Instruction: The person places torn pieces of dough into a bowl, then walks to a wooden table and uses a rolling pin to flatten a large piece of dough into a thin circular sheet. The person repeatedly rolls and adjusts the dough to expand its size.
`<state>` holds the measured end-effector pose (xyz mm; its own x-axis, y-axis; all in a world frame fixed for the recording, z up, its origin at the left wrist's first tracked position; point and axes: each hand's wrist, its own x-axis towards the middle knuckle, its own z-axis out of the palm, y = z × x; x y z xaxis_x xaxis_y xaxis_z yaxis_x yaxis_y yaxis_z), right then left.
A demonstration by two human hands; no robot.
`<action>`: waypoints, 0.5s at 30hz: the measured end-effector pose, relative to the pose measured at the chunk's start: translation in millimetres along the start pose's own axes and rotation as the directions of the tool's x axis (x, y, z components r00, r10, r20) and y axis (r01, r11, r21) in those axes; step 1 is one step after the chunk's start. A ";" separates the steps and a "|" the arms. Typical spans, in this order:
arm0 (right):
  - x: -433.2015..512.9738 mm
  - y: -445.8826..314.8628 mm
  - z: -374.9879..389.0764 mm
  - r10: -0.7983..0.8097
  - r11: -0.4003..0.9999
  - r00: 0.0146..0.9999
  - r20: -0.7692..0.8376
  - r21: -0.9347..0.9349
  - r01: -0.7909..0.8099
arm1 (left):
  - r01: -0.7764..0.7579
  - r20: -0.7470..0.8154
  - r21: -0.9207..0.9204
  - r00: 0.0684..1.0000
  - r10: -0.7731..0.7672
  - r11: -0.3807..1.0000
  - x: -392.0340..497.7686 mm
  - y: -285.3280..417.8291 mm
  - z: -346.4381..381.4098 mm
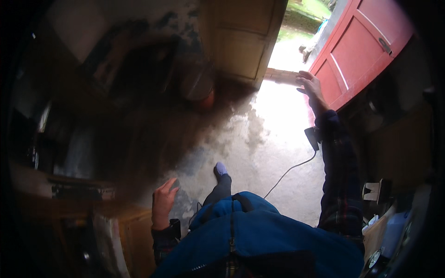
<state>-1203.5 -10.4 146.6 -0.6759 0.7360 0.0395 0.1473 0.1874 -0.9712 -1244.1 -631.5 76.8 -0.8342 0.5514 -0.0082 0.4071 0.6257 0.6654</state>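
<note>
My right hand (310,87) is stretched forward, its fingers apart and holding nothing. In the picture it lies against the edge of a red panelled door (358,52) that stands open; whether it touches the door I cannot tell. A metal latch (385,46) is fixed to the door. Low on the left, my left hand (164,198) hangs beside my body with loose, parted fingers and nothing in them. A dark device (312,138) with a cable (290,170) is strapped at my right wrist, and another dark band (175,228) sits at the left one.
A pale wooden panel (240,41) borders the doorway on the left, above a threshold (281,75) with bright ground beyond. The concrete floor (240,149) is stained. A wooden cabinet (137,239) stands by my left side. A dim round container (198,87) sits in shadow.
</note>
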 end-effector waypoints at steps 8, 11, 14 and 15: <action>258.6 -29.8 3.7 0.006 0.999 0.981 -0.195 -0.042 -0.015 | -0.089 -0.018 -0.083 0.996 0.088 0.993 243.2 29.7 16.2; 351.8 -30.6 -1.7 -0.077 0.993 0.968 -0.237 -0.107 0.053 | -0.099 -0.027 -0.054 0.995 0.098 0.994 295.6 38.6 18.5; 457.4 -20.3 -11.8 -0.115 0.992 0.968 -0.223 -0.084 0.099 | -0.002 -0.090 -0.021 0.996 0.000 1.000 325.0 48.3 22.5; 495.4 -18.3 -14.7 -0.110 0.993 0.968 -0.227 -0.067 0.097 | 0.042 -0.136 0.026 0.990 -0.038 0.999 329.8 50.2 24.8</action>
<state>-1530.4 360.3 187.4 -0.5066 0.8391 0.1981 0.1293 0.3012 -0.9448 -1489.6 -404.5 89.0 -0.8918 0.4472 0.0683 0.3816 0.6624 0.6447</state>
